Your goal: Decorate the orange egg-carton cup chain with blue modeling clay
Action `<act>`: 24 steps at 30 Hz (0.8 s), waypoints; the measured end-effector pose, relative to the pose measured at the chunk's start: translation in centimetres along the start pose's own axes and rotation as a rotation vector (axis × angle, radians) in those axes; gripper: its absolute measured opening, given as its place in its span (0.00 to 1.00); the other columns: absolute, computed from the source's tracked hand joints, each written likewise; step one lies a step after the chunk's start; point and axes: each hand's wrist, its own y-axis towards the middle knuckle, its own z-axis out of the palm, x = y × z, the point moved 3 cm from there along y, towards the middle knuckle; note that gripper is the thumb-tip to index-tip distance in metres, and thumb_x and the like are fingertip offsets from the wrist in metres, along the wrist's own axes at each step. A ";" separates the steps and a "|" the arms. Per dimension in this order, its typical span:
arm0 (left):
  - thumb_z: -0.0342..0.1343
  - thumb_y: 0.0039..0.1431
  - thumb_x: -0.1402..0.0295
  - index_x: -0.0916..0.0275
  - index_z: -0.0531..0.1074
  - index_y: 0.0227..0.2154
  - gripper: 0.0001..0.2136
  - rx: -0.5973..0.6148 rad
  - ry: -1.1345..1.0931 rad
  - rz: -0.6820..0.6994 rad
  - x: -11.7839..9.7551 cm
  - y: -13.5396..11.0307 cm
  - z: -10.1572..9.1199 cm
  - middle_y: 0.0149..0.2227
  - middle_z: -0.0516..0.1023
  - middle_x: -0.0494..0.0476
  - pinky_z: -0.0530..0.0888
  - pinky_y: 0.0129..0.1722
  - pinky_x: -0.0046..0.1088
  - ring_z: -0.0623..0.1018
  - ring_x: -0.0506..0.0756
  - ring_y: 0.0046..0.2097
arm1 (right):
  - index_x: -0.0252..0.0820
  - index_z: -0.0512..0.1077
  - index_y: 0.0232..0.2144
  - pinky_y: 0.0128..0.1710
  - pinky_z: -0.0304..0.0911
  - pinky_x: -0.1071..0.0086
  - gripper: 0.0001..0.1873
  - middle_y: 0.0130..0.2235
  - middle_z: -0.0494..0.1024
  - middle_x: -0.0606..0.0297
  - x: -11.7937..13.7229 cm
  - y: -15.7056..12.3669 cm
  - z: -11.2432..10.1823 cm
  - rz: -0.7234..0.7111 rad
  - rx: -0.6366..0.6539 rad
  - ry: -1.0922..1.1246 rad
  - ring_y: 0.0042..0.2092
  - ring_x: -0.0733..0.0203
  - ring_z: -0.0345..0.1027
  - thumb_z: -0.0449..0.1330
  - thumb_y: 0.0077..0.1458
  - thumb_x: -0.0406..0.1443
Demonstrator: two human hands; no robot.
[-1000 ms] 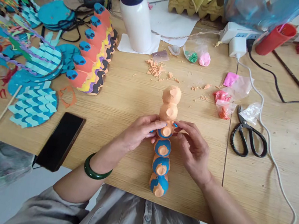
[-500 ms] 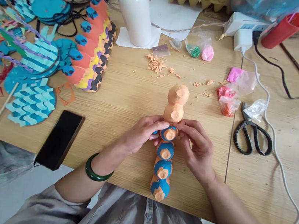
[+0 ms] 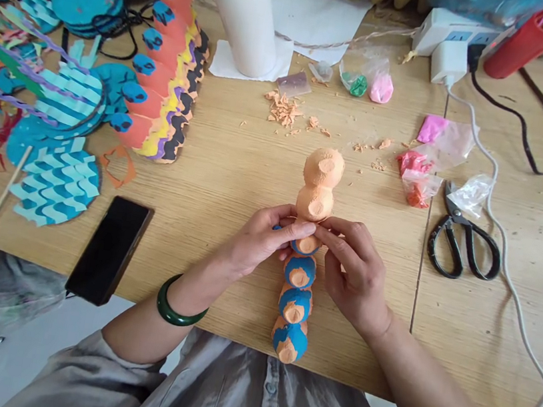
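Observation:
An orange strip of egg-carton bumps point(image 3: 306, 249) lies lengthwise on the wooden table point(image 3: 234, 178). Its nearer bumps are wrapped in blue clay, its two far bumps are bare orange. My left hand point(image 3: 259, 241) and my right hand point(image 3: 351, 272) pinch the middle bump from either side, thumbs and forefingers pressed on the blue clay around it. A green bangle point(image 3: 175, 304) circles my left wrist.
Black scissors point(image 3: 463, 237) lie to the right beside bags of pink and red clay point(image 3: 414, 176). A black phone point(image 3: 109, 249) rests near the front edge. Blue and orange paper crafts point(image 3: 116, 87) fill the left. A white bottle point(image 3: 247, 18), power strip point(image 3: 455, 47), red cup point(image 3: 529, 41) and cables stand behind.
My fingertips have closed in over the middle bump, covering more of the blue clay. The view has shifted slightly; the strip stays in place.

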 end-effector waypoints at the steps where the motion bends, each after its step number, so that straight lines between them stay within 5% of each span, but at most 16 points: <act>1: 0.68 0.55 0.56 0.64 0.76 0.38 0.17 -0.004 -0.005 -0.004 0.0 0.0 0.0 0.24 0.70 0.46 0.62 0.21 0.23 0.63 0.45 0.22 | 0.54 0.78 0.55 0.46 0.76 0.54 0.23 0.50 0.79 0.57 0.0 0.0 0.0 0.065 -0.004 0.062 0.49 0.52 0.75 0.54 0.66 0.26; 7: 0.66 0.52 0.61 0.63 0.72 0.31 0.12 -0.028 -0.069 -0.025 -0.5 0.1 -0.4 0.21 0.66 0.44 0.58 0.21 0.22 0.60 0.44 0.21 | 0.50 0.80 0.47 0.41 0.80 0.62 0.10 0.47 0.81 0.61 -1.2 -0.1 0.3 0.653 -0.160 0.580 0.45 0.57 0.77 0.62 0.66 0.41; 11: 0.66 0.51 0.62 0.63 0.71 0.31 0.12 0.005 -0.104 -0.039 -0.7 0.2 -0.6 0.20 0.64 0.44 0.54 0.21 0.23 0.58 0.44 0.21 | 0.45 0.82 0.35 0.37 0.78 0.61 0.18 0.35 0.84 0.61 -1.6 0.1 1.3 0.889 0.073 0.887 0.35 0.56 0.78 0.65 0.62 0.52; 14: 0.66 0.49 0.62 0.63 0.71 0.31 0.13 0.027 -0.113 -0.043 -0.7 0.3 -0.5 0.21 0.65 0.44 0.54 0.21 0.23 0.58 0.44 0.21 | 0.43 0.81 0.30 0.37 0.75 0.63 0.20 0.31 0.84 0.62 -1.5 0.1 1.6 0.950 0.182 0.963 0.32 0.59 0.76 0.68 0.57 0.54; 24: 0.61 0.52 0.59 0.62 0.68 0.23 0.12 0.118 -0.103 -0.060 -0.2 0.0 -0.1 0.22 0.65 0.49 0.59 0.24 0.27 0.59 0.47 0.24 | 0.45 0.81 0.27 0.33 0.69 0.66 0.18 0.27 0.81 0.66 -0.9 0.3 0.7 0.948 0.131 0.950 0.30 0.61 0.72 0.72 0.53 0.52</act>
